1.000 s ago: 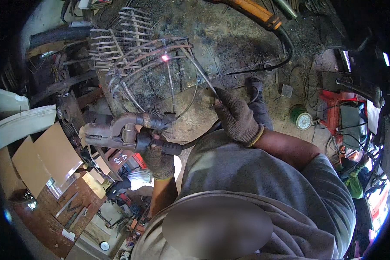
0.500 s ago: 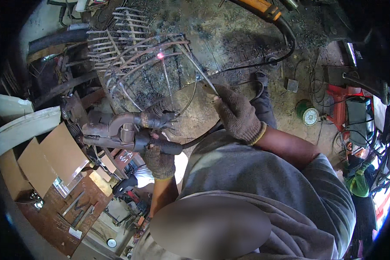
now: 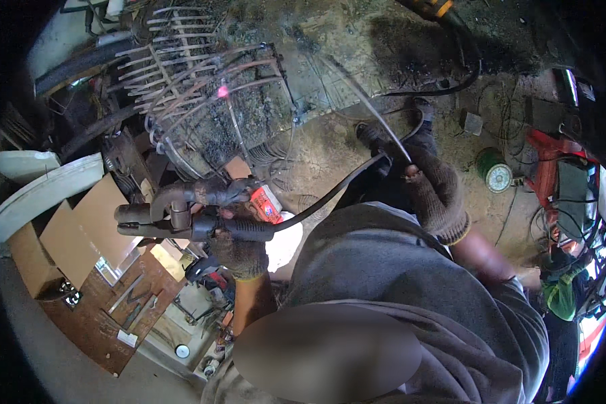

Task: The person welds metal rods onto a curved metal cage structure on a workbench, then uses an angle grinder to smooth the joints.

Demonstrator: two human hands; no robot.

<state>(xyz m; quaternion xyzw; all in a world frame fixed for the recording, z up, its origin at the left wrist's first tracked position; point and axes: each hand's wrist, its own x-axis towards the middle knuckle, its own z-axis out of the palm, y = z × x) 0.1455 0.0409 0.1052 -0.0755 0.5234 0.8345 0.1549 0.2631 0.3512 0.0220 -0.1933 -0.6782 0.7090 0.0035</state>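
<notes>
My left hand (image 3: pixel 239 252), in a brown knitted glove, is wrapped round the black ribbed handle of a welding electrode holder (image 3: pixel 182 219). The holder's heavy jaws point left, and a black cable (image 3: pixel 337 198) trails off to the right. Between the gloved fingers of my right hand (image 3: pixel 441 198) is the end of a thin metal rod (image 3: pixel 375 111), slanting up and left. Beyond the hands lies a frame of bent metal bars (image 3: pixel 249 83) with a small pink glow on one bar. The rod's far tip is blurred and apart from the frame.
A red packet (image 3: pixel 266 203) shows just beyond the holder. Left are a cardboard box (image 3: pixel 94 222) and a brown tabletop (image 3: pixel 101 337) with tools. Right are a green spool (image 3: pixel 495 170), a red stand (image 3: pixel 545 158) and another person in a green sleeve (image 3: pixel 562 296). Loose cables cross the floor.
My right hand has swung right and slightly nearer with the rod, which has drawn away from the frame. The holder has shifted slightly left and tilted. The red packet has come into view.
</notes>
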